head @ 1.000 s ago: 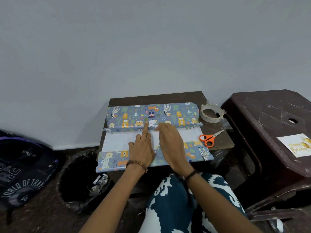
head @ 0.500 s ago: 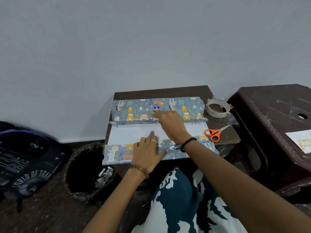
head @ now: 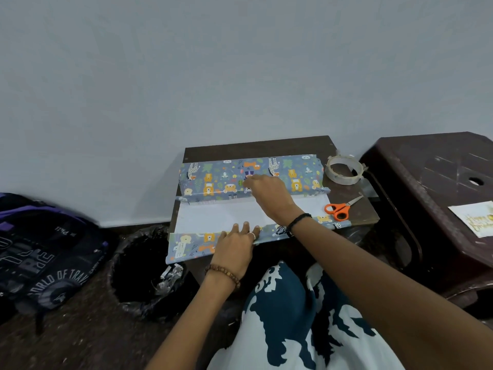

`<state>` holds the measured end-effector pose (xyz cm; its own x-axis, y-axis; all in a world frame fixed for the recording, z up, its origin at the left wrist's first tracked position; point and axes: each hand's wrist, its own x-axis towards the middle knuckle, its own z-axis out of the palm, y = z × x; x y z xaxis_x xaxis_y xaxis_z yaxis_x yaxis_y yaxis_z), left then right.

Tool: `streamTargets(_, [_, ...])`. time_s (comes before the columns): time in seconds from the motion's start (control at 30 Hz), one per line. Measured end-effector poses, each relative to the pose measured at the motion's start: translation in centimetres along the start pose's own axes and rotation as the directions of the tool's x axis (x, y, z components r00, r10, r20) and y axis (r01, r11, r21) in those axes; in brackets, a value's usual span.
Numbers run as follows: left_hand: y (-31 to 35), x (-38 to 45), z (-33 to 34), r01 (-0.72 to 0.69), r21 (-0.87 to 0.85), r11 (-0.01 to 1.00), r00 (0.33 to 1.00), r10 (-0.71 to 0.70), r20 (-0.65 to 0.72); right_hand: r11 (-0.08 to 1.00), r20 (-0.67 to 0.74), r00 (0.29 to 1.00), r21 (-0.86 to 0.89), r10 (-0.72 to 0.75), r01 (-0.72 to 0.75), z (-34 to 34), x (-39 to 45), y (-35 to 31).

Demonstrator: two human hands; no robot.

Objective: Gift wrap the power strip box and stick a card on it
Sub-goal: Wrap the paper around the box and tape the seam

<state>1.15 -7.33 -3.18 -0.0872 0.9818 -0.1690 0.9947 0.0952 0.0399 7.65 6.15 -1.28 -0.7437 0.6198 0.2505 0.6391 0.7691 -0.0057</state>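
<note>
The power strip box [head: 213, 177], covered in blue animal-print wrapping paper, lies along the far side of a small dark table [head: 256, 146]. The paper's white inner side [head: 213, 216] spreads toward me, and its printed near flap [head: 192, 245] hangs over the table's front edge. My right hand [head: 269, 193] reaches over the white paper and presses its fingertips on the wrapped box near the middle. My left hand [head: 236, 245] lies flat on the near flap, fingers together, holding it down. A white greeting card [head: 473, 218] with gold lettering rests on the brown stool [head: 426, 166] at right.
A tape roll [head: 344, 169] and orange-handled scissors [head: 340, 209] lie on the table's right side. A black-lined bin [head: 144, 273] stands on the floor left of the table, with a dark backpack [head: 40, 252] further left. A grey wall rises behind.
My right hand moved from the paper's middle up onto the wrapped box. My left hand drew back from the box to the near flap and now presses it flat.
</note>
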Motion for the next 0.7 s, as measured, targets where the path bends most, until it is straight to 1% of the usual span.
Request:
streamTargets(0.2, [0.2, 0.1, -0.6, 0.009, -0.016, 1.0, 0.999, -0.008, 0.034, 1.0, 0.063, 0.998, -0.011, -0.006, 0.007, -0.4, 0.3, 0.2])
streamTargets(0.23, [0.2, 0.2, -0.6, 0.009, -0.015, 1.0, 0.999, -0.009, 0.04, 1.0, 0.051, 0.999, -0.024, -0.003, 0.004, -0.3, 0.4, 0.2])
streamTargets(0.33, [0.2, 0.1, -0.5, 0.011, -0.003, 1.0, 0.999, -0.011, 0.045, 0.999, -0.065, 0.998, -0.043, -0.001, -0.001, -0.2, 0.2, 0.0])
streamTargets(0.47, [0.4, -0.1, -0.3, 0.014, 0.032, 0.999, 0.998, -0.016, 0.056, 0.996, -0.114, 0.993, -0.086, -0.018, 0.009, -0.1, 0.3, -0.1])
streamTargets(0.6, [0.5, -0.2, -0.4, 0.02, 0.058, 0.998, 0.998, -0.023, 0.062, 0.999, -0.154, 0.988, -0.033, -0.034, 0.03, 0.3, 0.3, 0.2])
streamTargets(0.7, [0.7, -0.4, -0.5, 0.023, 0.075, 0.997, 0.998, -0.027, 0.058, 0.998, -0.151, 0.988, 0.043, -0.043, 0.05, 0.6, 0.3, 0.9])
